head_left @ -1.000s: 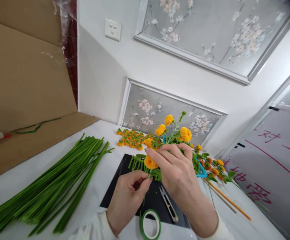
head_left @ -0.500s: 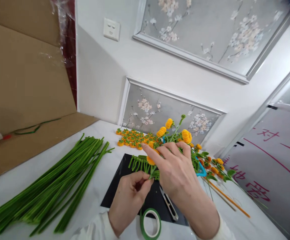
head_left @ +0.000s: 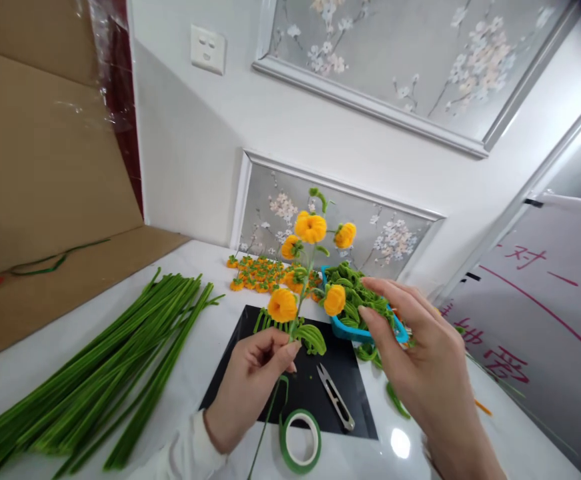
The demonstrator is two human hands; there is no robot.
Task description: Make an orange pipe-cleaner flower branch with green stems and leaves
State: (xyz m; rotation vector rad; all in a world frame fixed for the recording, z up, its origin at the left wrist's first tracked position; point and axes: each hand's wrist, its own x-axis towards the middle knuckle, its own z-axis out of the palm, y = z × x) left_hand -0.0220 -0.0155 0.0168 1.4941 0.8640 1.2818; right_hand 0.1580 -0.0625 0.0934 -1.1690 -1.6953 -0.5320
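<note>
My left hand point(head_left: 253, 373) pinches the green stem of a pipe-cleaner flower sprig point(head_left: 306, 260) and holds it upright; the sprig bears several orange blooms and green leaves. My right hand point(head_left: 417, 347) hovers to the right of the sprig, fingers spread and holding nothing, above a blue tray point(head_left: 365, 332) filled with green leaf pieces. A roll of green floral tape point(head_left: 300, 441) and small snips point(head_left: 337, 397) lie by the black mat point(head_left: 353, 370) below my hands.
A big bundle of green pipe cleaners point(head_left: 105, 373) lies on the white table at left. A pile of small orange blooms point(head_left: 257, 273) sits by the wall. Cardboard point(head_left: 45, 200) stands far left; a white board with red writing point(head_left: 545, 300) leans at right.
My right hand let go of the sprig and moved right over the blue tray. My left hand raised the sprig upright.
</note>
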